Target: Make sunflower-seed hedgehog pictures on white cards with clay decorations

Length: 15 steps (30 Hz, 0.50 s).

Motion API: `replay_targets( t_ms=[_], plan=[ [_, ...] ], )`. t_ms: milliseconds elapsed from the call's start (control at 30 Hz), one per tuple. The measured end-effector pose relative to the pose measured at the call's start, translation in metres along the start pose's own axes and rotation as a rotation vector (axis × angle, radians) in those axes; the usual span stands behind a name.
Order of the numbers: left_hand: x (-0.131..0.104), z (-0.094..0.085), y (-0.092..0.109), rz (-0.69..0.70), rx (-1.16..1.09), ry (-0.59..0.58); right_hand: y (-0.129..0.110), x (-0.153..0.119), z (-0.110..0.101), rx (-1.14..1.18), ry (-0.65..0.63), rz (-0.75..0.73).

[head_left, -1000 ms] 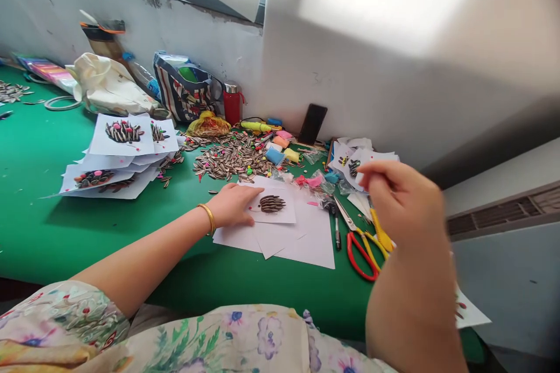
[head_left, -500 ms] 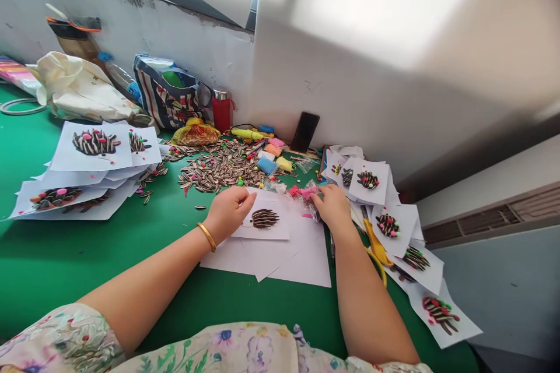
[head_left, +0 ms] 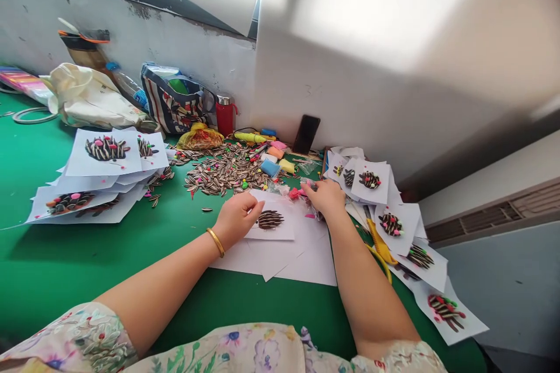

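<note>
My left hand (head_left: 237, 219) rests on the left edge of a small white card (head_left: 280, 231) bearing a dark striped seed hedgehog (head_left: 270, 220), pinning it down on a few loose white sheets (head_left: 306, 259). My right hand (head_left: 326, 197) reaches to the pink clay bits in small plastic bags (head_left: 297, 192) just behind the card, fingers curled on them. What the fingertips pinch is hidden. A pile of striped sunflower seeds (head_left: 223, 168) lies behind the card on the green table (head_left: 65, 256).
Finished seed cards are stacked at the left (head_left: 98, 172) and fanned out at the right (head_left: 394, 224). Yellow scissors (head_left: 380, 246) lie beside my right forearm. Clay blocks (head_left: 273, 163), a phone (head_left: 306, 134), a red bottle (head_left: 225, 115) and bags (head_left: 177, 99) line the wall.
My right hand came down from in front of the camera to the pink clay bags behind the card. My left hand stayed on the card. The view shifted slightly.
</note>
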State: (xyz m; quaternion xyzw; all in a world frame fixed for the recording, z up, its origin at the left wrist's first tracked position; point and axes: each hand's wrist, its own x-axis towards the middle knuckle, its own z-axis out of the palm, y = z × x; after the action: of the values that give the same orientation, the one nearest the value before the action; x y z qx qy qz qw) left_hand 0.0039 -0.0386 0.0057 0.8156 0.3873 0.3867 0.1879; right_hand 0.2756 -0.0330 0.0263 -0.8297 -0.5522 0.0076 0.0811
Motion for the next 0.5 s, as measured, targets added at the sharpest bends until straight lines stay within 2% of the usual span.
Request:
replay_targets(
  t_ms=[133,267,433,500],
  plan=[
    [-0.001,-0.002,0.003,-0.007,-0.029,0.017,-0.010,0.008,-0.002,0.059,0.034,-0.037],
    [0.001,-0.008,0.012,-0.008,-0.080,0.036,-0.013,0.004,-0.003,0.077,0.064,-0.045],
    [0.008,-0.014,0.027,-0.025,-0.113,0.046,-0.013,0.003,-0.001,0.018,-0.065,-0.114],
    [0.012,-0.016,0.032,-0.031,-0.120,0.040,-0.015,0.004,-0.004,0.025,-0.048,-0.124]
  ],
)
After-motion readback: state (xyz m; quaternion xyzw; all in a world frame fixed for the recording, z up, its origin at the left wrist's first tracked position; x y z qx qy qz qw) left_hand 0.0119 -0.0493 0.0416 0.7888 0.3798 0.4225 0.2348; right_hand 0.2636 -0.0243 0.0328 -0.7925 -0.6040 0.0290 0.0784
